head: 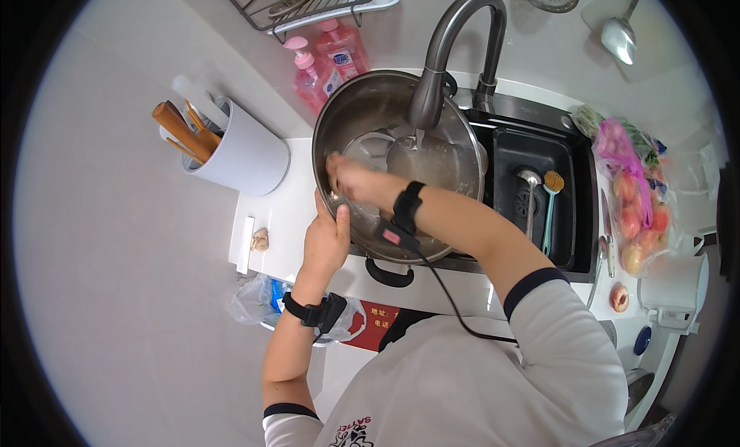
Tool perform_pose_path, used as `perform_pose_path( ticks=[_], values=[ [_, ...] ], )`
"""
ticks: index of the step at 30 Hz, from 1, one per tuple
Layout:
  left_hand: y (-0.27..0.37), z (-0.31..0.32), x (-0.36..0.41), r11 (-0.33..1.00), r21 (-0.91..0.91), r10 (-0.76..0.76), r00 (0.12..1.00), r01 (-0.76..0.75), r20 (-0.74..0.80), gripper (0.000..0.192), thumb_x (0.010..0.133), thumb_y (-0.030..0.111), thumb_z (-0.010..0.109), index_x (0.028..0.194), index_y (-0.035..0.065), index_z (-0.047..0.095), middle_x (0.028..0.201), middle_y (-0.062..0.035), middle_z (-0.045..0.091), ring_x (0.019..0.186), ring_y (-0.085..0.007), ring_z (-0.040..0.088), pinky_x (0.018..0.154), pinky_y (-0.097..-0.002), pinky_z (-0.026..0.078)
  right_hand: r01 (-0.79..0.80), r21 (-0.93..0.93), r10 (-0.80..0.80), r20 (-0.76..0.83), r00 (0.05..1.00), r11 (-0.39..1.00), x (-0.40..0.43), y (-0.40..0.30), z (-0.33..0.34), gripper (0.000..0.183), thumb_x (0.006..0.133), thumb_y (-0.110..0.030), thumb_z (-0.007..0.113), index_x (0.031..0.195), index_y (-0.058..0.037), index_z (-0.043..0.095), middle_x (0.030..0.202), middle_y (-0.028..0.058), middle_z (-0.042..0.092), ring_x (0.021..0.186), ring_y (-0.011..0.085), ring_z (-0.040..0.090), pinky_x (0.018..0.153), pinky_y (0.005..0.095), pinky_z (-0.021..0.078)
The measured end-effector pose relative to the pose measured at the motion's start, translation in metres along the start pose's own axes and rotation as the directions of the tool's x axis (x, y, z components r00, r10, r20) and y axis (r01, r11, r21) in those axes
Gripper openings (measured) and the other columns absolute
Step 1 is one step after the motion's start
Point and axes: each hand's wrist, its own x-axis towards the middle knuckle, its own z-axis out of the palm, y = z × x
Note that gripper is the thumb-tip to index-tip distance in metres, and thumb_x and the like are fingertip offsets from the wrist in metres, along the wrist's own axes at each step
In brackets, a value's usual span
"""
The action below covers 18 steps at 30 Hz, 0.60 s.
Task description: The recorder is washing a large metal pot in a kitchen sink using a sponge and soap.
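Observation:
A large stainless steel pot [399, 83] with black side handles is tilted over the sink, with cloudy water pooled in it. My left hand [325, 239] grips its left rim, thumb on the inner side and fingers outside. Inside the pot, my right hand [352, 178] is against the left inner wall, its fingers curled and blurred by motion. Whether those fingers hold anything is hidden. A dark metal gooseneck faucet [426, 103] reaches over the pot, and a short stream of water runs from its spout.
The black sink basin [503, 140] holds a ladle [530, 198] and a scrub brush [552, 184]. Bagged fruit [636, 216] and a knife [610, 256] lie to the right. Pink soap bottles [312, 77], a white utensil holder [248, 149] and garlic [260, 239] are on the left.

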Motion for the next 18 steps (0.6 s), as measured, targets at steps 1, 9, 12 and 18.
perform_pose_path(
  ticks=[1,9,12,18],
  values=[
    [0.0,-0.001,-0.001,1.0,-0.021,-0.006,1.0,0.006,0.004,0.068,0.099,0.04,0.034,0.138,-0.0131,0.018,0.082,-0.0327,0.061,0.075,-0.0483,0.061,0.065,-0.0503,0.048,0.01,0.167,-0.008,-0.011,1.0,0.986,0.002,-0.013,0.011,0.015,0.099,-0.02,0.042,0.09,-0.0147,0.054,0.072,-0.0016,0.052,0.063,0.0112,0.049,0.048,0.0254,0.0336],
    [-0.007,-0.001,-0.005,1.0,-0.004,-0.001,0.998,0.001,-0.055,0.067,0.099,0.04,0.035,0.139,-0.0114,0.017,0.08,-0.0314,0.062,0.073,-0.0477,0.061,0.063,-0.05,0.049,0.16,-0.634,-0.015,0.228,0.974,0.757,-0.08,0.044,-0.013,0.032,0.1,-0.024,0.043,0.121,-0.0055,0.057,0.096,0.0066,0.062,0.086,0.0162,0.056,0.082,0.0315,0.0431],
    [-0.005,-0.003,-0.004,1.0,0.01,-0.011,0.999,0.011,-0.052,0.068,0.099,0.041,0.033,0.138,-0.0127,0.018,0.075,-0.0286,0.062,0.07,-0.0455,0.062,0.06,-0.049,0.049,0.374,-0.847,0.195,0.468,0.862,0.376,-0.129,0.043,-0.066,0.037,0.096,-0.02,0.042,0.132,-0.0142,0.049,0.116,0.0174,0.06,0.1,0.0309,0.058,0.09,0.0386,0.0435],
    [-0.003,0.003,-0.002,1.0,-0.004,0.012,0.997,-0.012,-0.081,0.067,0.099,0.04,0.033,0.138,-0.0139,0.019,0.073,-0.0272,0.062,0.068,-0.0437,0.062,0.059,-0.0475,0.049,0.293,-0.953,0.316,0.256,0.913,-0.072,-0.143,0.038,-0.159,0.047,0.082,-0.008,0.052,0.128,-0.0172,0.053,0.118,0.0188,0.059,0.106,0.0369,0.058,0.09,0.0418,0.0447]
  ],
)
